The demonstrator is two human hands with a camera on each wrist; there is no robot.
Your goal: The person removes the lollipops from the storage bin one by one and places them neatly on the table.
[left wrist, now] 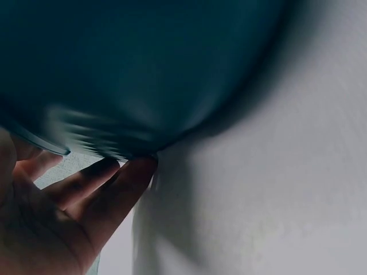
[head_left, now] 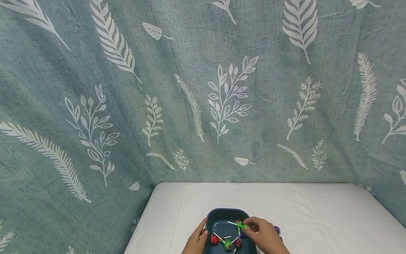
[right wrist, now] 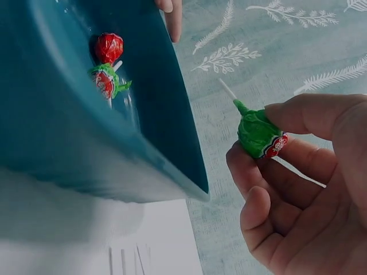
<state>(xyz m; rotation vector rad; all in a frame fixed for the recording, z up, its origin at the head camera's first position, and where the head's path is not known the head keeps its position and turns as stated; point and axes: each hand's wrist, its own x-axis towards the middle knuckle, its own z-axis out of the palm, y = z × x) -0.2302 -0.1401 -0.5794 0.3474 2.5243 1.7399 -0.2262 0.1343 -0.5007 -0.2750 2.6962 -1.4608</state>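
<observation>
A dark teal plastic tub (head_left: 226,214) stands on the white table, with several wrapped lollipops inside, among them a red one (head_left: 214,240) and a green one (head_left: 227,244). My left hand (head_left: 197,239) grips the tub's left side, thumb at the rim; in the left wrist view its fingers (left wrist: 123,186) touch the outer wall. Above the tub's right side, my right hand (head_left: 264,234) pinches a green-wrapped lollipop (right wrist: 258,133) between thumb and fingers. Its white stick points away from the palm, as the right wrist view shows.
Purple wrapped items (head_left: 277,230) lie to the right of the tub, partly hidden by the right hand. White cloth covers the table (head_left: 317,211). Behind and at the sides hangs a grey-green curtain (head_left: 190,106) with white leaf prints.
</observation>
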